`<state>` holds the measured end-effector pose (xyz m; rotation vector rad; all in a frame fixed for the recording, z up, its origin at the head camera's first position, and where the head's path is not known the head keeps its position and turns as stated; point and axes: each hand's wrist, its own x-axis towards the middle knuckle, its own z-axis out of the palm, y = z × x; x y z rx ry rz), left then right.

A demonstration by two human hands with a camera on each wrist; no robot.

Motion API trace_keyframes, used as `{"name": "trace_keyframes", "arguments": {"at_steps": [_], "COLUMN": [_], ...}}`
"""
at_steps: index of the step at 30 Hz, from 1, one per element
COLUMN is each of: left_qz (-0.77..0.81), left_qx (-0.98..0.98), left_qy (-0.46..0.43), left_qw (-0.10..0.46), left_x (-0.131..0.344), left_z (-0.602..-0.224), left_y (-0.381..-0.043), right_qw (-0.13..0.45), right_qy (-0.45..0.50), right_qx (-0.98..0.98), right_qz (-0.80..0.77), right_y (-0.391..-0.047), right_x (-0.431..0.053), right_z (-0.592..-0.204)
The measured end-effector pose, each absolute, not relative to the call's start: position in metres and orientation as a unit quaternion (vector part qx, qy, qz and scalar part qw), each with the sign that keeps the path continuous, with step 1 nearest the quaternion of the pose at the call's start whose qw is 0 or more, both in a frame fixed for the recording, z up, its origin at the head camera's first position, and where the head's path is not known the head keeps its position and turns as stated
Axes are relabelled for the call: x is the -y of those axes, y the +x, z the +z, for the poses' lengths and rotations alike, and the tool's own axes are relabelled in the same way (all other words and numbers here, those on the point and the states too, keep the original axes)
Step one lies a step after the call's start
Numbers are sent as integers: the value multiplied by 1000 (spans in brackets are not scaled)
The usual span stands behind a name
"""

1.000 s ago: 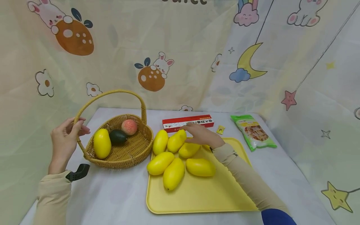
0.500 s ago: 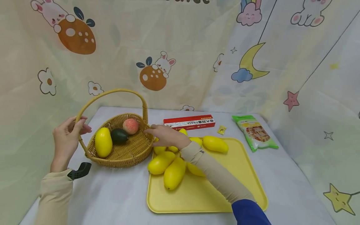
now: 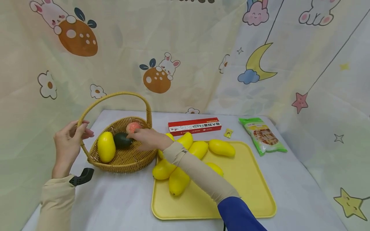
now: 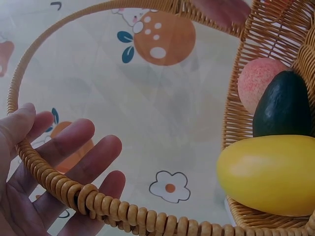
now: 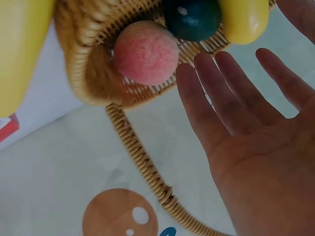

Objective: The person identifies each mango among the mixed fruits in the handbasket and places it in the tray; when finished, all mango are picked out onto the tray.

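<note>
My left hand (image 3: 66,139) holds the left side of the handle (image 4: 49,179) of a wicker basket (image 3: 127,167), thumb on one side and fingers behind it. Inside the basket lie a yellow mango (image 3: 106,147), a dark green avocado (image 3: 122,141) and a pink peach (image 3: 133,127). Reaching over the basket's right side, my right hand (image 3: 151,139) has its fingers extended and spread, with nothing in it. Its fingertips (image 5: 187,73) are near the peach and the avocado in the right wrist view. In the head view the hand partly covers the peach.
Right of the basket, a yellow tray (image 3: 214,205) bears several mangoes (image 3: 222,148), some hidden under my right sleeve (image 3: 199,176). Behind it are a red pasta box (image 3: 194,126) and a small yellow candy (image 3: 228,133). A green-and-white food bag (image 3: 261,134) lies at the back right.
My right hand has moved left from over the tray's mangoes, across the basket's right rim, to above the avocado and peach. My left hand has stayed on the handle.
</note>
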<state>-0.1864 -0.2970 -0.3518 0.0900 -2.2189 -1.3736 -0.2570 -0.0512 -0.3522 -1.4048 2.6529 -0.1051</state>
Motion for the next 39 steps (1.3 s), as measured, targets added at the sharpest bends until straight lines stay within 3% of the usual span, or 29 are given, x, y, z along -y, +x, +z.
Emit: {"name": "trace_keyframes", "arguments": {"at_steps": [19,39], "left_qz": [-492,-488], "left_qx": [828,832], "left_qy": [28,28], "left_qw": [269,264], "left_x": [297,297], "left_z": [-350,-350], "left_y": [-184,-182], "right_qw": [103,140], "right_qy": [-447,-415], "right_qx": [-889,-899], "right_qz": [-10,-1], "right_y": [-274,-271], "right_x": [127,166], "right_z": [-351,-373]}}
